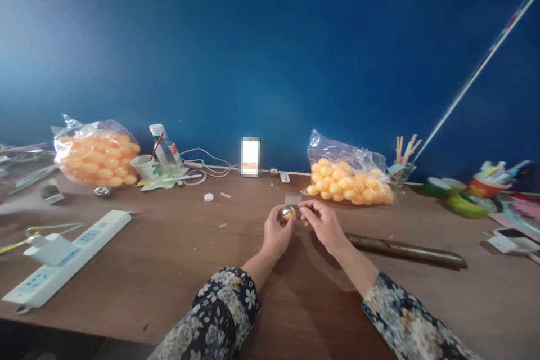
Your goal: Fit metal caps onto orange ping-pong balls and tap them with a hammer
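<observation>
My left hand (277, 230) is closed around a small ball (288, 212), part orange and part shiny silver. My right hand (323, 222) pinches at the ball's right side, its fingertips at a small silvery piece (298, 211); whether that piece is joined to the ball I cannot tell. Just behind the hands lies a grey rectangular item (292, 199), partly hidden by them. To the right, a dark brown rod (409, 250) lies on the table, its left end behind my right forearm.
Clear bags of orange balls stand at left (99, 154) and right (350, 183). A white power strip (80, 253) lies at front left. Near the blue wall are a paper cup (144, 167), a bottle (167, 154) and a silver ball (274, 171). Tape rolls (470, 203) sit at right.
</observation>
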